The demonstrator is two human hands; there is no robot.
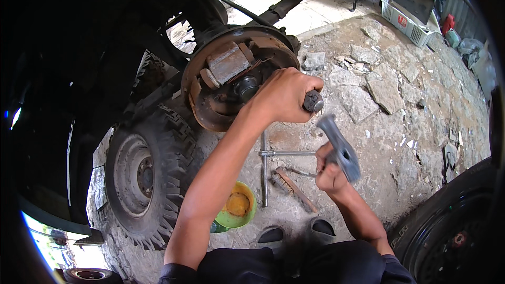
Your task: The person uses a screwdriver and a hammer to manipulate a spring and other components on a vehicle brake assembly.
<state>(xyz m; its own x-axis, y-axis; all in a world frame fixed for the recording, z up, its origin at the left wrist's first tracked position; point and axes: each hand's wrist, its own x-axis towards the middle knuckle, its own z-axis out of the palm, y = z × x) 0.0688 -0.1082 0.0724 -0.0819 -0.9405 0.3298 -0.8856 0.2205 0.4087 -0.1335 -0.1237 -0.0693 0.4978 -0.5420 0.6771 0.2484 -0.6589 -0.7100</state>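
Observation:
My left hand (289, 94) is wrapped round a dark-handled tool (314, 101) with a round metal end; its other end is hidden behind the hand. It is at the right side of a rusty, opened brake assembly (197, 102) with a coil spring (244, 72) and a dark round hub (245, 88). Lower right, my right hand (331, 175) is closed on a hammer. The grey metal hammer head (339, 150) is raised just below the handle's capped end, apart from it. My fingers and the head hide most of the hammer's handle.
Below lie a cross-shaped wheel wrench (265, 178) and a wooden wire brush (297, 192). A yellow-green bowl (247, 215) stands by my left forearm. Tyred wheels are at left (134, 176) and lower right (436, 236). Broken stone slabs (357, 102) and a white crate (405, 23) lie beyond.

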